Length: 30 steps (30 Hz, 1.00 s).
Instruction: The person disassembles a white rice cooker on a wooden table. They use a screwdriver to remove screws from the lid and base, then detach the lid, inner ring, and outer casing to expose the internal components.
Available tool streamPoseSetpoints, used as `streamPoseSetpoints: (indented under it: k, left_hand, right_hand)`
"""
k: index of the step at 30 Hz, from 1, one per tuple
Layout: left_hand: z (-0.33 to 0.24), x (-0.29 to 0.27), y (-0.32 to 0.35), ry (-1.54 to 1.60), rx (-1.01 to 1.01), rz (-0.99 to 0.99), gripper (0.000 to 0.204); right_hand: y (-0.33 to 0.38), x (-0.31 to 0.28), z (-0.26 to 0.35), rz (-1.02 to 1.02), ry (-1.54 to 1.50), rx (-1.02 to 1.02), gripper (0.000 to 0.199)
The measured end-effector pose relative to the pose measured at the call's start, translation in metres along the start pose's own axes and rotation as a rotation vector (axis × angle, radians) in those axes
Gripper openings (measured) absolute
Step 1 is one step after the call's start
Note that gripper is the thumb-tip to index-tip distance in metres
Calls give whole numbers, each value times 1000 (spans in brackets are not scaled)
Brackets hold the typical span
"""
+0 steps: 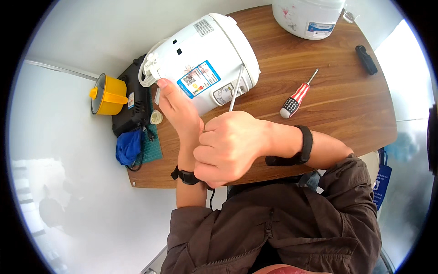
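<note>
A white rice cooker (214, 55) lies on its side on the wooden table, with labels and small square slots on its body. Against its near left end rests my left hand (180, 107), thumb up along the edge and the other fingers mostly hidden. My right hand (230, 146) is closed in a fist, crossing in front of my left wrist. From that fist a screwdriver's long metal shaft (236, 91) slants up to the cooker's rim, beside the control panel (228, 92). Its handle is hidden in my fingers, and I cannot tell whether the tip touches a screw.
Right of the cooker lies a screwdriver with a striped handle (295, 100). A second white cooker (308, 20) stands at the back, near a black slim object (366, 60). At left are a yellow pot (112, 95), a black case (132, 112), a blue cloth bundle (128, 147) and a green mat (153, 146).
</note>
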<state>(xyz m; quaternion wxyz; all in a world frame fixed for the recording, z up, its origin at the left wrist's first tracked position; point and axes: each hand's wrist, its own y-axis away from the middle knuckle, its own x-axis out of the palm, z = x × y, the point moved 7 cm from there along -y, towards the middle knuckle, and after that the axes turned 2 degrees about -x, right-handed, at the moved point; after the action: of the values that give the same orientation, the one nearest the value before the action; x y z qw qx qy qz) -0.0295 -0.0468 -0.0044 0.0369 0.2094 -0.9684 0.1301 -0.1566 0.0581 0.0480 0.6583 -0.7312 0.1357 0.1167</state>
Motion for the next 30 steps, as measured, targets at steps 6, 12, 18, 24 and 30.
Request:
streamPoseSetpoints:
  k: [6,12,18,24,30]
  left_hand:
    - [0,4,-6,75,20,183,50]
    - [14,6,3,-30,96,335,67]
    - [50,-11,18,-35,177,224,64]
    - [32,-8,-1,58,144,129,58]
    - [24,-6,-2,66,108,123,56]
  right_hand:
    - [-6,-34,-5,-76,-79,29,28]
    - [-6,-89,-36,-310,-331,123,27]
    - [1,-114,-55,-436,-433,273,40]
    - [9,-129,-69,-372,-674,476,40]
    - [8,-129,-72,-335,-742,443,37]
